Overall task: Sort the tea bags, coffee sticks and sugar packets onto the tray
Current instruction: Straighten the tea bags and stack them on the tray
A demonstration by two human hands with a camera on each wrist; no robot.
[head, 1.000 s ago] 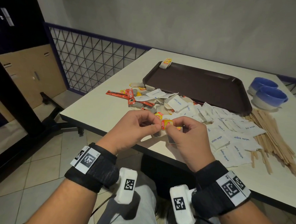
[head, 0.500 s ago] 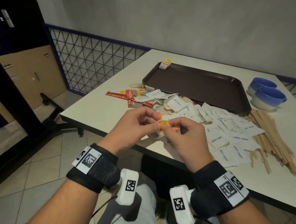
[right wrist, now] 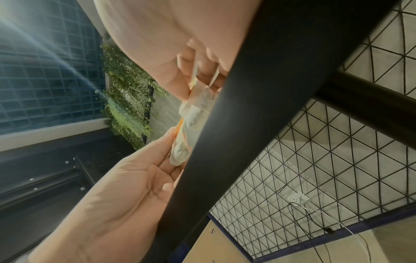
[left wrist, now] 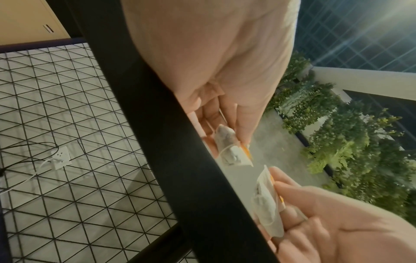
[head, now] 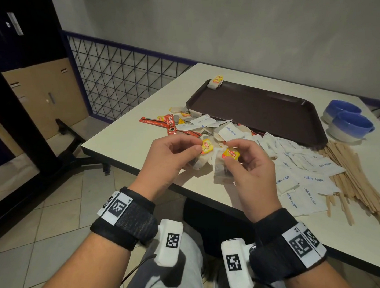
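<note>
Since half a second ago the two hands have drawn apart, splitting what was one cluster between them into two tea bags; at lower centre of the head view, the left hand (head: pixel 173 156) pinches one tea bag (head: pixel 202 155) by its yellow and red tag, and the right hand (head: pixel 252 169) pinches a second tea bag (head: pixel 222 167) by a tag reading "Lipton"; both bags hang over the near edge of the pale table (head: pixel 127 145); just beyond, at centre frame, lies a mixed heap with red coffee sticks (head: pixel 170 124) marked "NESCAFE CLASSIC" at its left and white sugar packets (head: pixel 304 174) printed "white sugar" spreading right; wooden stirrers (head: pixel 354 174) lie at the right edge; further back sits a dark brown tray (head: pixel 259 110) with one Lipton tea bag (head: pixel 215 82) on its far left corner; two blue cups (head: pixel 348 123) stand at upper right.
</note>
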